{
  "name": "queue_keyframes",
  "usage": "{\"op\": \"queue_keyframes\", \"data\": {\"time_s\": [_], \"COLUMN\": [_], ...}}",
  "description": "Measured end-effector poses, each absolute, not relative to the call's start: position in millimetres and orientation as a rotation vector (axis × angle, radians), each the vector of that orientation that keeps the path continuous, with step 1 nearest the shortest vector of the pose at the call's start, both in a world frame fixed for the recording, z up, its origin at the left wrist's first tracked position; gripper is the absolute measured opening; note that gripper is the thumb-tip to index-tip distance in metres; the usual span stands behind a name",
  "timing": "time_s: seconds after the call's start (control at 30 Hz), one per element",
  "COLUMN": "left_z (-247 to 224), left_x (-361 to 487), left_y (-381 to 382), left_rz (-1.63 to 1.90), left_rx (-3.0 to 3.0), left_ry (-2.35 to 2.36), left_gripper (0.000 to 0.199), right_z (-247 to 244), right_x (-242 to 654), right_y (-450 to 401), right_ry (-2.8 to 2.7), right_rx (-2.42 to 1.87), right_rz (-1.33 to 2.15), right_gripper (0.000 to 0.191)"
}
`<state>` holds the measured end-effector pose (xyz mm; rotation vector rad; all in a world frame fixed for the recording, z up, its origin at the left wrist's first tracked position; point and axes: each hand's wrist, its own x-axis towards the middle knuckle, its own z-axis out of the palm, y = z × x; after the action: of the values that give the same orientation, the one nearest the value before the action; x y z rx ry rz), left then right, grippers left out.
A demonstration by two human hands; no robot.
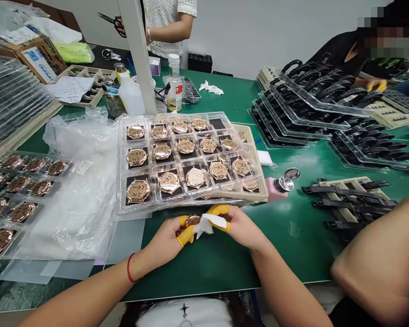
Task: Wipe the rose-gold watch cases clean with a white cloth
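Observation:
Yellow finger cots cover the fingertips of both my hands. Between thumb and fingers, my left hand (167, 240) grips a rose-gold watch case (192, 221), partly covered by the fingers. My right hand (240, 227) pinches a crumpled white wipe (204, 225) against the case's right side. Just beyond my hands lies a clear plastic tray (119, 181) of rose-gold watch cases, backs up, one per compartment on dark pads. The tray's far right compartment holds only its dark pad. Beneath it a beige tray (263, 188) with more cases sticks out at the right.
A pink pump bottle (276, 188) stands right of the trays. Stacked clear trays of black straps (306, 104) fill the right side. Plastic film (78, 204) and another tray of cases (23, 211) lie left. A co-worker's arm (378, 259) reaches in at right; another person holds scissors (114, 22).

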<state>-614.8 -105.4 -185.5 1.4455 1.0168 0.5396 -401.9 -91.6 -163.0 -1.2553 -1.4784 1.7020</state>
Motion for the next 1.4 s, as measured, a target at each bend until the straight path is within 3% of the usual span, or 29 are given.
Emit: {"op": "queue_keyframes", "data": {"time_s": [0.2, 0.37, 0.57, 0.7, 0.8, 1.0, 1.13, 1.23, 1.4], "left_z": [-186.4, -184.3, -186.2, -186.3, -186.0, -185.4, -182.9, -185.7, -194.3], "left_x": [-617.1, -615.3, -615.0, -615.0, -614.8, -617.2, -617.0, -615.5, -614.3], "left_y": [-105.6, -107.8, -106.9, -107.0, -108.3, -109.6, -109.4, -109.1, -107.2], "left_rz": [0.582, 0.557, 0.573, 0.594, 0.576, 0.618, 0.644, 0.631, 0.545], "left_rx": [1.512, 1.536, 1.541, 1.572, 1.593, 1.620, 1.589, 1.486, 1.303], "left_ry": [1.161, 1.087, 1.123, 1.108, 1.078, 1.077, 0.802, 0.763, 0.834], "left_gripper": [0.032, 0.034, 0.034, 0.032, 0.032, 0.030, 0.030, 0.033, 0.036], "right_z": [-145.6, -147.6, -154.8, -152.3, -153.0, -157.6, -155.9, -155.8, -156.4], "right_x": [-371.8, -381.5, -392.3, -392.0, -394.9, -394.5, -397.2, -402.1, -399.1], "right_y": [-92.9, -93.2, -97.7, -101.0, -99.8, -98.8, -100.8, -101.1, -99.0], "right_ry": [-1.823, -1.613, -1.944, -1.755, -1.545, -1.836, -1.779, -1.596, -1.476], "right_rx": [-1.652, -1.405, -1.860, -1.500, -1.406, -1.864, -1.555, -1.484, -1.262], "right_rz": [1.568, 1.820, 1.098, 1.642, 1.747, 1.059, 1.544, 1.658, 1.811], "right_gripper": [0.025, 0.026, 0.024, 0.019, 0.020, 0.028, 0.020, 0.016, 0.030]}}
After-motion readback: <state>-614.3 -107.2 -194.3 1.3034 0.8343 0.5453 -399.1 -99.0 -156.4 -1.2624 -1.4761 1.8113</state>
